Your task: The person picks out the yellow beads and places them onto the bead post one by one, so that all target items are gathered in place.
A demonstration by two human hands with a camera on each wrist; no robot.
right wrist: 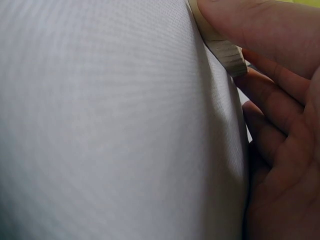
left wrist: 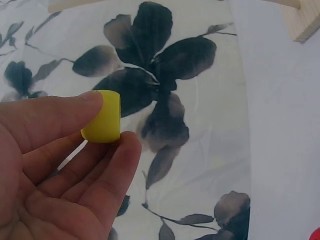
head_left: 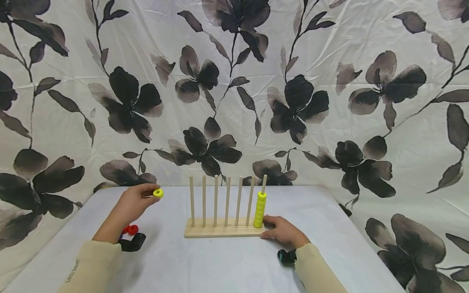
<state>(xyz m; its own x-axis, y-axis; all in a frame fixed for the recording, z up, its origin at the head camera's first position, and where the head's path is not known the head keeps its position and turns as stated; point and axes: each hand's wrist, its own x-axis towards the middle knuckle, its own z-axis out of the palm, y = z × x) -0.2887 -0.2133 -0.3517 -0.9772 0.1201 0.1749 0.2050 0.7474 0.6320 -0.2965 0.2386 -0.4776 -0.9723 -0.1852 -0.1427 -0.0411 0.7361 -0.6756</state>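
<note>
Between thumb and fingers, my left hand [head_left: 132, 204] pinches a yellow bead [head_left: 158, 193], raised over the left side of the table. The left wrist view shows the bead [left wrist: 105, 117] side-on at the fingertips. A wooden peg rack [head_left: 220, 232] with several upright pegs stands mid-table. Its rightmost peg carries a stack of yellow beads [head_left: 259, 209], with the peg's top sticking out above; the other pegs are bare. My right hand [head_left: 285, 232] grips the right end of the rack's base, thumb in front. In the right wrist view the base's end [right wrist: 231, 57] shows between thumb and fingers.
Red beads [head_left: 133, 230] lie on the white tabletop [head_left: 176, 264] beside my left wrist, partly hidden by the forearm; a darker bead edge shows there too. A floral cloth [head_left: 227, 101] hangs behind the table's back edge.
</note>
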